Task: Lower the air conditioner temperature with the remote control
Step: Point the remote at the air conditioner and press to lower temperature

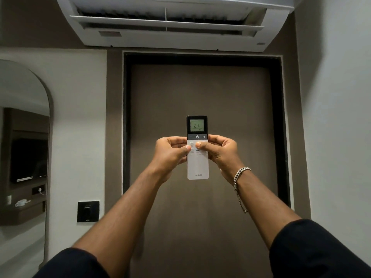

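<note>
white remote control (197, 157), one, upright at centre, screen reads 24. two hands: left hand (170, 155) at 9 o'clock of it, right hand (220, 152) at 3, both curled round its edges, thumbs on the white buttons. one air conditioner (172, 27) at 12 o'clock, flap open. one silver bracelet (240, 177), right wrist.

A white remote control (197, 157) is held upright in both hands before a brown door (200, 101), its screen (197, 125) lit and reading 24. It is gripped at the sides by the left hand (170, 153) and the right hand (218, 151), with both thumbs laid on the buttons. An air conditioner (174, 23) is mounted above, flaps open. A chain bracelet (240, 177) is worn on the right wrist.
</note>
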A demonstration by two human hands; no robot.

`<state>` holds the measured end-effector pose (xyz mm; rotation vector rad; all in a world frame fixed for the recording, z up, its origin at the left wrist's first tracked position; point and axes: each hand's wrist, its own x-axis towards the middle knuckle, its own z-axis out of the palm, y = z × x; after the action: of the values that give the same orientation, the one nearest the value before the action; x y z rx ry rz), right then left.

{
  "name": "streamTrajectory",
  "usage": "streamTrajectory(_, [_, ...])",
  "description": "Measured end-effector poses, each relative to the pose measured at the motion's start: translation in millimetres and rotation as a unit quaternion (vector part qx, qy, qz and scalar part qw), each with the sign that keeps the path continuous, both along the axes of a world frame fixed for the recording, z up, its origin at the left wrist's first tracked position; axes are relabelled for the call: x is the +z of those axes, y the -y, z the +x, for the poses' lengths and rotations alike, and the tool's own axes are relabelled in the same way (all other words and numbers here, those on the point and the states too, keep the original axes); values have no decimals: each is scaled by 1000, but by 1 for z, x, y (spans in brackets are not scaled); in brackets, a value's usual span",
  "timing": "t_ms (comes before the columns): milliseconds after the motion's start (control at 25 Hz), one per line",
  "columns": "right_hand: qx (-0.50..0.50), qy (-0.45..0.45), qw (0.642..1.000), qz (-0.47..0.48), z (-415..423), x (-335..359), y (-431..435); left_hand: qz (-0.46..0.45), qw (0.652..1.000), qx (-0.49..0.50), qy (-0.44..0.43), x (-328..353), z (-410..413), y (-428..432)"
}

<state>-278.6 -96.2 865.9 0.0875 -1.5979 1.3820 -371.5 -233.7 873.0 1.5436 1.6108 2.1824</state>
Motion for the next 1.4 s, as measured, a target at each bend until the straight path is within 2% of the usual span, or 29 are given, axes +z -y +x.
streamTrajectory(560, [5,-4,1000,18,6,7,-4,10,999,-5,-30,5,8,3])
streamTrajectory(1400, [-13,-13,1000,15,17,7,-5,6,999,-25,-29,9,16,-2])
